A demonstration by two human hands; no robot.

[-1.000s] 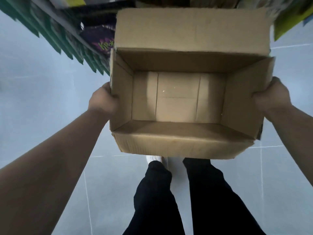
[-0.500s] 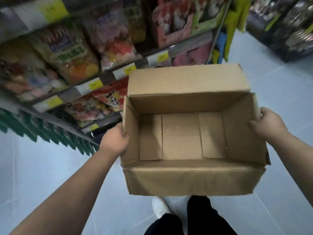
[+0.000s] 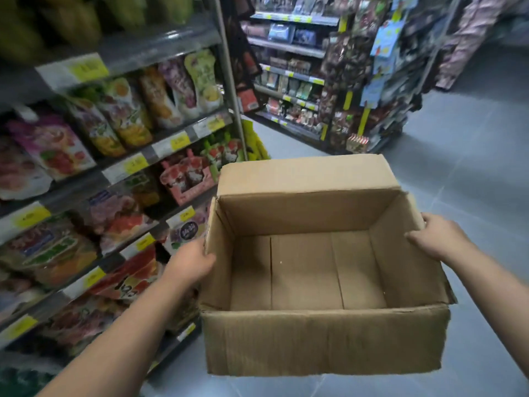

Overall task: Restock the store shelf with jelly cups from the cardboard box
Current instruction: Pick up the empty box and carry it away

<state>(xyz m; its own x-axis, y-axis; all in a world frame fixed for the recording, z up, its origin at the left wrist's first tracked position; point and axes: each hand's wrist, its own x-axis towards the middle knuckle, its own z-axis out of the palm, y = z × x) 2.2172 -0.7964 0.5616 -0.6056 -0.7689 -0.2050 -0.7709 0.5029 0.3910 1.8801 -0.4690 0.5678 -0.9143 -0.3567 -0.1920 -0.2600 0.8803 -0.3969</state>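
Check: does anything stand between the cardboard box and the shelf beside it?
Nothing visible does. The left hand and right hand grip the empty cardboard box by its side walls, right beside the shelf.

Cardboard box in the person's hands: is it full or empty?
Empty. The cardboard box is open-topped and its bare floor shows wall to wall, nothing inside. The left hand and right hand grip its sides.
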